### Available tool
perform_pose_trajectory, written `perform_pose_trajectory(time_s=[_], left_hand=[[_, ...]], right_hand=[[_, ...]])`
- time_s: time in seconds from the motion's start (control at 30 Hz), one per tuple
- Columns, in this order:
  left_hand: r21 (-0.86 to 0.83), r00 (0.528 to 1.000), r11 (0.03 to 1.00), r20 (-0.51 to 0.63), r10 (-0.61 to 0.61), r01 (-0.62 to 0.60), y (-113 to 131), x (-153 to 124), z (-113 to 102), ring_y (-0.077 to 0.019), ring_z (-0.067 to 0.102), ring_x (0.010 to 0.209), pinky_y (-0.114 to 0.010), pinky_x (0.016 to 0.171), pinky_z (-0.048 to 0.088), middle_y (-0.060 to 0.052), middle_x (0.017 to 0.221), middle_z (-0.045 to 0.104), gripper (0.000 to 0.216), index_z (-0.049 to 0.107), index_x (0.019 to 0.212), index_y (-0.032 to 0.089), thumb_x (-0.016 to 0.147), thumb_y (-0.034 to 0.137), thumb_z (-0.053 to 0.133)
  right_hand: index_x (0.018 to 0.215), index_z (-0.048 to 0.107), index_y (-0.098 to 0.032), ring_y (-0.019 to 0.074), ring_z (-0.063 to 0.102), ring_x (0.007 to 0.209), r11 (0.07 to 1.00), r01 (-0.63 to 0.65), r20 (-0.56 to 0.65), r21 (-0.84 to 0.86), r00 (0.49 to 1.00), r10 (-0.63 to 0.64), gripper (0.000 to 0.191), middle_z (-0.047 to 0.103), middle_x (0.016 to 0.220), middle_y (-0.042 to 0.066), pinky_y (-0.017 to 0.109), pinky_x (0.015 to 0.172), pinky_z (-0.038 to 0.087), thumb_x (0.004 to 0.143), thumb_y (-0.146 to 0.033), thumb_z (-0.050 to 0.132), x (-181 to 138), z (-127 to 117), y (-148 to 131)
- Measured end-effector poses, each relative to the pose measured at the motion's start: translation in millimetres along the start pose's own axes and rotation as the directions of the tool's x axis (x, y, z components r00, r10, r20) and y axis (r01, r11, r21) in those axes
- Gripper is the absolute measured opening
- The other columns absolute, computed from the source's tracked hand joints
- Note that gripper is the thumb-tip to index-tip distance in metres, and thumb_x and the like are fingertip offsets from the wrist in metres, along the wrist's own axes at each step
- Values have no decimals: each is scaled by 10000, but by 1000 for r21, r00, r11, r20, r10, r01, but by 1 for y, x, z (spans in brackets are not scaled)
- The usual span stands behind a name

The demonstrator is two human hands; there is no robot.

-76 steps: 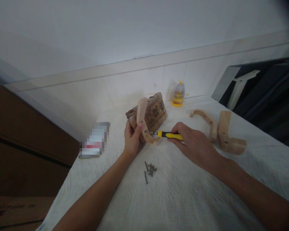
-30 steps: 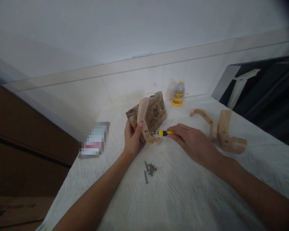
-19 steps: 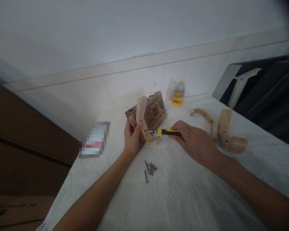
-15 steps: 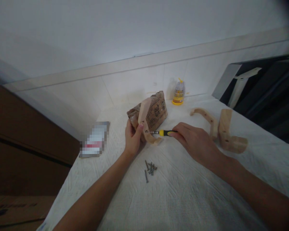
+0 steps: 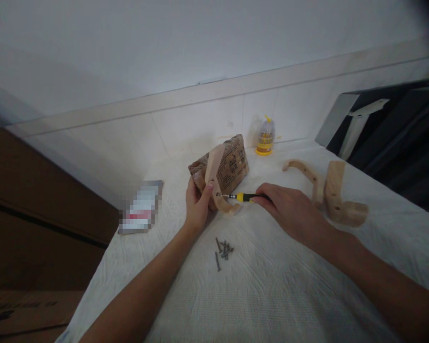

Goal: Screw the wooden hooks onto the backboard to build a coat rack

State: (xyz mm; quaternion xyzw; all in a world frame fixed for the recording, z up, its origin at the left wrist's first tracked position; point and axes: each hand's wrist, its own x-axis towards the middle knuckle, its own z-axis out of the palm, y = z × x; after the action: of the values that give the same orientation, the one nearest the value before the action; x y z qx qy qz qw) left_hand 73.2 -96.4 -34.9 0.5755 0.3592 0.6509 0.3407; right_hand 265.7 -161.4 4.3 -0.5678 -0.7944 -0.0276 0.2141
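My left hand (image 5: 199, 202) is closed around a curved wooden hook piece (image 5: 215, 164), its thumb pressed on the wood near a hole. Behind that piece, and held against it, stands a brown printed block (image 5: 236, 164) that looks wrapped in film or tape. My right hand (image 5: 284, 205) grips the handle of a yellow and black screwdriver (image 5: 243, 196). The screwdriver lies roughly level, its tip at the lower hole of the wooden piece. Whether a screw sits in that hole I cannot make out. Several loose screws (image 5: 224, 250) lie on the cloth below my hands.
To the right lie a curved wooden piece (image 5: 303, 167) and an L-shaped wooden piece (image 5: 334, 190). A yellow-based bit holder (image 5: 265, 138) stands by the wall. A blurred-out flat item (image 5: 141, 209) is at left. White cloth (image 5: 257, 295) covers the table; dark cardboard boxes (image 5: 32, 214) stand left.
My right hand's fingers have shifted slightly on the screwdriver handle. The screwdriver tip stays at the same hole, and my left hand keeps its hold.
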Motion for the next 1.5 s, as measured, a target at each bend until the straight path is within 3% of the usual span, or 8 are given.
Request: perform_pose_trajectory(time_s=[0.13, 0.3, 0.57, 0.7, 0.87, 1.1, 1.27, 1.5], left_hand=[[12, 1000, 1000, -7, 3, -3, 0, 0, 0, -130, 533, 731, -262, 692, 460, 5, 781, 572, 303, 558, 833, 202, 733, 474, 644], [-21, 999, 999, -41, -25, 24, 1, 1, 2, -130, 537, 732, -258, 698, 468, 1, 782, 574, 321, 547, 813, 201, 715, 489, 651], [13, 999, 999, -22, -42, 42, 4, -1, 2, -136, 539, 730, -258, 694, 471, 1, 776, 572, 303, 535, 805, 208, 722, 479, 644], [11, 999, 999, -23, -37, 37, 4, 0, 2, -141, 540, 738, -268, 700, 473, -4, 787, 576, 311, 529, 799, 208, 717, 483, 647], [-21, 998, 999, -30, -46, 45, 0, 1, 1, -138, 538, 732, -266, 689, 463, 1, 777, 557, 307, 528, 805, 205, 725, 480, 638], [24, 1000, 999, 12, -24, 24, 3, -1, 1, -150, 547, 772, -286, 734, 462, -8, 820, 588, 298, 548, 864, 211, 737, 468, 629], [23, 999, 999, 10, -36, 36, 5, -2, 1, -151, 559, 787, -277, 735, 469, -10, 846, 603, 273, 559, 876, 214, 738, 437, 633], [-53, 994, 994, -50, -100, 97, 1, 1, 0, -143, 561, 772, -271, 731, 474, -16, 837, 600, 289, 563, 864, 197, 725, 437, 642]], right_hand=[[1000, 516, -186, 237, 685, 725, 998, 45, -36, 38, 998, -44, 188, 709, 880, 59, 302, 563, 469, 843, -279, 565, -1, 1, -2], [866, 515, -188, 225, 672, 661, 998, 62, 10, -17, 998, -62, 35, 699, 816, 54, 292, 520, 438, 861, -222, 522, -2, 0, -3], [845, 584, -187, 218, 655, 739, 998, 57, -36, 21, 998, -56, 216, 680, 846, 62, 314, 592, 461, 929, -286, 412, -1, 2, 0], [1006, 527, -176, 225, 663, 760, 993, 77, -77, 84, 995, -71, 170, 684, 930, 76, 311, 607, 474, 866, -272, 531, -1, 2, -1], [852, 498, -196, 202, 646, 653, 997, 58, -57, 49, 997, -55, 12, 672, 785, 43, 279, 540, 433, 861, -204, 498, -1, 2, -1], [761, 554, -190, 193, 627, 648, 998, 54, -117, 25, 992, -50, 264, 650, 739, 50, 294, 565, 437, 934, -300, 388, 0, 3, 1], [986, 506, -200, 207, 656, 746, 985, 88, -161, 147, 985, -64, 165, 668, 892, 66, 302, 609, 486, 853, -297, 520, -1, 0, 0], [822, 488, -206, 200, 636, 609, 995, 95, -119, -12, 988, -96, 93, 646, 750, 41, 278, 495, 420, 894, -246, 444, -1, 4, 1]])
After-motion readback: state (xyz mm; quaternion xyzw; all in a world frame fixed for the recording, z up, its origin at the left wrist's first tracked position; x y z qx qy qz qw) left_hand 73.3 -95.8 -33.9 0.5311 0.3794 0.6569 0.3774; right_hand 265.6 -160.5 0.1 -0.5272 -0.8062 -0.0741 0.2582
